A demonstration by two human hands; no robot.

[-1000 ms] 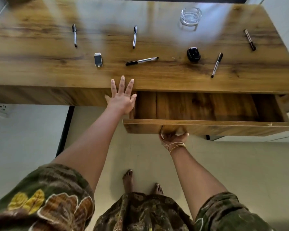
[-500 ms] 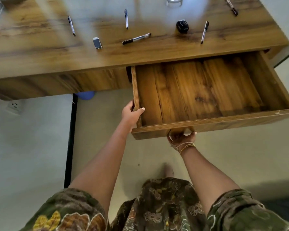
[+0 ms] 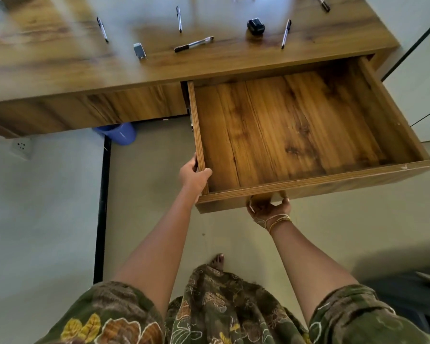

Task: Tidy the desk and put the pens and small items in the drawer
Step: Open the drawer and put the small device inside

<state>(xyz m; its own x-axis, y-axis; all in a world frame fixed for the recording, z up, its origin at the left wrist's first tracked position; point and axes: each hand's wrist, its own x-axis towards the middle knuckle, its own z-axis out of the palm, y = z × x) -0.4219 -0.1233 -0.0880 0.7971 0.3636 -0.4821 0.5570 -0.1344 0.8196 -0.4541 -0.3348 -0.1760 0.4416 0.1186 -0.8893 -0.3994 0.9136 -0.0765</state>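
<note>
With the drawer (image 3: pixel 395 115) out below the desk (image 3: pixel 47 68), the left hand (image 3: pixel 193 176) grips its side wall and the right hand (image 3: pixel 268 209) its front lip, steadying it for the pens (image 3: pixel 193 44) lying above it.

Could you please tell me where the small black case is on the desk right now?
In the head view, the small black case sits on the desk toward its right, between two pens.

Head-worn camera looks steeply down, near, over the desk (image 3: pixel 60 68) edge and open drawer (image 3: pixel 283 135).
</note>
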